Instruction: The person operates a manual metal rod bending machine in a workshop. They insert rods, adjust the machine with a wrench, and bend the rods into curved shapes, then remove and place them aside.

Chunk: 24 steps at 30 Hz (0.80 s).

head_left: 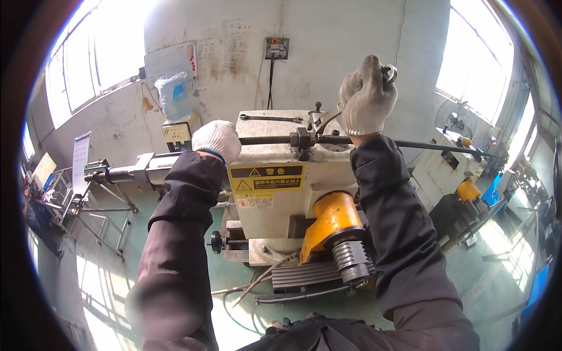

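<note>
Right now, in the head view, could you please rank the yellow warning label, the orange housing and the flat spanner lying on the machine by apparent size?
1. Orange housing, largest.
2. Yellow warning label.
3. Flat spanner, smallest; it lies farther from the camera, so true size is unsure.

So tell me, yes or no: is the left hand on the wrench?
No: the right hand grips the wrench; the left hand rests on the threaded rod.

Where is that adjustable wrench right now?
In the head view, the adjustable wrench is upper centre, its handle in the right hand, its jaws at the nut on the threaded rod.
</note>
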Each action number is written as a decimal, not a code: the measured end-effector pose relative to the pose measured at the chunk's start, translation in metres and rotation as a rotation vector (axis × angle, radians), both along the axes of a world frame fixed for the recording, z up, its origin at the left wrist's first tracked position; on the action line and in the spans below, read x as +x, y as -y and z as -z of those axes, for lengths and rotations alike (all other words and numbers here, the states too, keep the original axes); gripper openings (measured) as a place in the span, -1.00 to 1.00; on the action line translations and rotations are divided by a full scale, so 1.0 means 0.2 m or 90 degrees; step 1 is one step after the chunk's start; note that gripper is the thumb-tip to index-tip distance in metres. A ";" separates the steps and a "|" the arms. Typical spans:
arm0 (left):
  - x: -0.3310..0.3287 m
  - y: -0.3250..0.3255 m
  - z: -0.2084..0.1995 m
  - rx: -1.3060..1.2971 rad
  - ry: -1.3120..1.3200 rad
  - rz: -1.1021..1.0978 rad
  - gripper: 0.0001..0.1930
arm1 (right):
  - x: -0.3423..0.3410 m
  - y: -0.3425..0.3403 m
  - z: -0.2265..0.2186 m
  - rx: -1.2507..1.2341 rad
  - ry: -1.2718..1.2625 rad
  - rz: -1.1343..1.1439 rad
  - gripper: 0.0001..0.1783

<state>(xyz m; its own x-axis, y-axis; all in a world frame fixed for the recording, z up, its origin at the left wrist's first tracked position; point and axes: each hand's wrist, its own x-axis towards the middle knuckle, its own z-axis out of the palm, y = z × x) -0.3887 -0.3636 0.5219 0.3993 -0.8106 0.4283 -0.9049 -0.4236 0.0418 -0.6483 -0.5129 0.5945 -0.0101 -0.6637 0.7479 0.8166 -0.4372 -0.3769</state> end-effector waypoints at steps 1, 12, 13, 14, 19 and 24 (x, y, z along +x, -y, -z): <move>0.00 0.00 0.00 0.025 0.017 -0.001 -0.67 | 0.00 -0.02 0.03 -0.016 -0.015 0.005 -0.60; 0.06 0.06 0.14 -0.220 0.039 0.094 -0.73 | 0.17 0.07 -0.01 -0.494 -0.281 0.942 -0.74; 0.04 0.06 0.16 -0.190 0.018 0.067 -0.75 | 0.15 0.07 0.00 -0.492 -0.290 0.930 -0.76; 0.04 0.06 0.15 -0.194 0.024 0.057 -0.78 | 0.13 0.08 0.00 -0.492 -0.275 0.925 -0.78; -0.03 0.03 0.15 -0.209 0.039 -0.014 -0.80 | 0.06 0.03 -0.08 -0.268 -0.117 0.140 -0.75; -0.04 0.04 0.13 -0.185 0.018 -0.021 -0.81 | 0.35 0.21 -0.09 -0.443 -0.346 0.448 -0.64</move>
